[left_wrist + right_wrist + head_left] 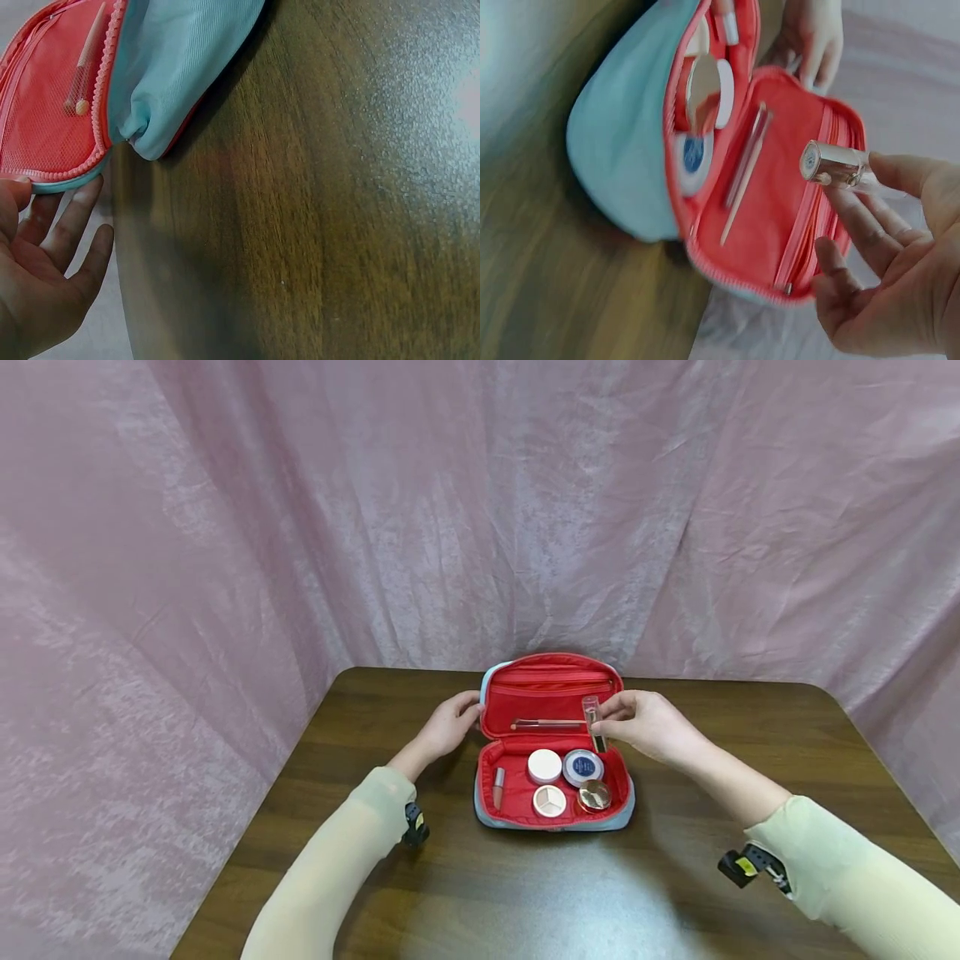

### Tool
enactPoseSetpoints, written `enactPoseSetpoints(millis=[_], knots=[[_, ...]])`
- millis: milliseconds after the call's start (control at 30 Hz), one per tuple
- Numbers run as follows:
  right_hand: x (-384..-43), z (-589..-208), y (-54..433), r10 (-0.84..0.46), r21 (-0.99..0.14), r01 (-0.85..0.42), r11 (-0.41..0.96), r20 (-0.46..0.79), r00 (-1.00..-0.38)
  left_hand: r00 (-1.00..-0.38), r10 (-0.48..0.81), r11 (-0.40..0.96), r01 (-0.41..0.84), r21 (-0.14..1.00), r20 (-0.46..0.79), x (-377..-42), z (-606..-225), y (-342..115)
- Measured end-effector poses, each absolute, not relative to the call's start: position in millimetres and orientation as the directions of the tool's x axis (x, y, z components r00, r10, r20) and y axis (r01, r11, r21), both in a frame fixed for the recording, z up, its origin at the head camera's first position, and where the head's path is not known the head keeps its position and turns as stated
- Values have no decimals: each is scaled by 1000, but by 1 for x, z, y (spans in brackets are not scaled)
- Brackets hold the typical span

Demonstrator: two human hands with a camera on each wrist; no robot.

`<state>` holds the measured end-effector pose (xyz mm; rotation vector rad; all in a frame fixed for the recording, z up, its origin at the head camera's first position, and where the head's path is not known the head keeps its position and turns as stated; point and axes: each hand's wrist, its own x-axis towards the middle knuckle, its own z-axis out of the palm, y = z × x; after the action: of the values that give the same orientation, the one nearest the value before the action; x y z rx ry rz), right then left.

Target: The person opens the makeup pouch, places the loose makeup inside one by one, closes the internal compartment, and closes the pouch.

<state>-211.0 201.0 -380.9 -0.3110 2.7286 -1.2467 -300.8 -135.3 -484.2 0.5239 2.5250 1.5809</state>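
Observation:
A cosmetic bag (525, 703), light blue outside and red inside, lies unzipped with its lid raised. My left hand (447, 724) holds the lid's left edge, thumb on the inner side and fingers behind. Between thumb and fingers, my right hand (651, 724) pinches a lipstick tube (840, 166) with a shiny gold end and a clear end, in front of the lid's right part. Slim makeup brushes (547, 723) sit in the lid's mesh pocket. Below lie a white round jar (544, 764), a blue-labelled round case (582, 767), a three-part palette (549, 801), a gold compact (595, 794) and a lip gloss tube (498, 788).
The bag stands on a dark wooden table (517, 893), near its far edge. A pink velvety curtain (480, 527) hangs behind and to the sides. Each wrist carries a small black camera, the right one (741, 866) just over the tabletop in the head view.

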Motion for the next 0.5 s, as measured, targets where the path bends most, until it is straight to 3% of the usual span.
enactPoseSetpoints(millis=[500], knots=[[-224,-395,123,-334,-646,-209,734,-76,-939,-927,358,394,256,883,109,-300,-484,-135]])
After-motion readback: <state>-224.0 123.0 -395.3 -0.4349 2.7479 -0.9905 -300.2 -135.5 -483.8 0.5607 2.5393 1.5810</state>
